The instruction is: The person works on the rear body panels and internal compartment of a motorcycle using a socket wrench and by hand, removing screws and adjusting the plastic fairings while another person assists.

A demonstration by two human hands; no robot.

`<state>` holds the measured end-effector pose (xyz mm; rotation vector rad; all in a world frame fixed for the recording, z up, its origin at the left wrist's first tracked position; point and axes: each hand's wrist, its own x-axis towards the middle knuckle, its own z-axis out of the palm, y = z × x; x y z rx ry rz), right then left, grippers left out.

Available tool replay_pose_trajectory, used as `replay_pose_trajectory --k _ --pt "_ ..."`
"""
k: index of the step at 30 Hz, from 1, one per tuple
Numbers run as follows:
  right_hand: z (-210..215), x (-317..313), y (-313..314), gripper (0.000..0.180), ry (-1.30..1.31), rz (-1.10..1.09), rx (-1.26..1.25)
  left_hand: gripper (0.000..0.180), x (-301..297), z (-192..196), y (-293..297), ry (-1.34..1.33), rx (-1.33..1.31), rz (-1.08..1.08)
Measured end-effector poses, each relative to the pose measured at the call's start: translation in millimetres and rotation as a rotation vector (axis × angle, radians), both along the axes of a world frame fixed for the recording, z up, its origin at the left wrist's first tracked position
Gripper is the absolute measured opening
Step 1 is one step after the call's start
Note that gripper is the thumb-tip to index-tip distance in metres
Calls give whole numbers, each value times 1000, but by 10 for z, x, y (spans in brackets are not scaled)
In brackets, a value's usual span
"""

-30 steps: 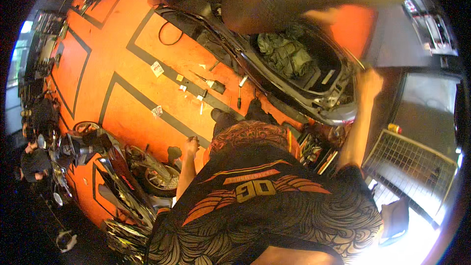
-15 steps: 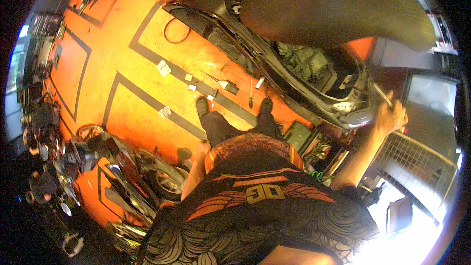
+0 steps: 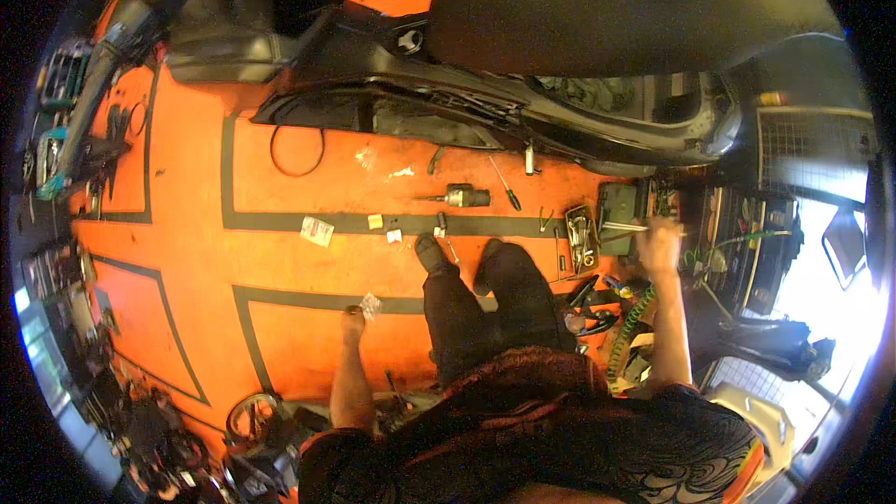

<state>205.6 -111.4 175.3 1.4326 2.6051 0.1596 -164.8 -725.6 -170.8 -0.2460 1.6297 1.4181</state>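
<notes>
The floor (image 3: 280, 187) is coated in smooth orange paint with dull dark stripes, scuffed in places. The raised scooter seat (image 3: 625, 9) looks like matt black vinyl with a fine grain. The scooter body panels (image 3: 448, 103) are glossy dark plastic. A screwdriver (image 3: 505, 189) has a bright metal shaft. A small tray (image 3: 579, 233) holds shiny metal tools. Scraps of white paper (image 3: 317, 231) lie flat and matt.

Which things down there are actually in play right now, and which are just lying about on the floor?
In play:
right hand with a long thin tool
open tool tray
scooter body

Lying about:
left hand, low by the floor
black ring
screwdriver
paper scraps
cylindrical part
</notes>
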Motion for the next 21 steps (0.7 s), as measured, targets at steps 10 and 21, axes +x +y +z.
replay_pose_trajectory --k 10,21 --pt "-3519 701 -472 27 -229 -110 -355 26 -1574 -821 3037 820 -244 -542" --pt "-5991 317 -373 22 -158 -398 -510 36 -1942 -1678 4866 1699 -76 -646"
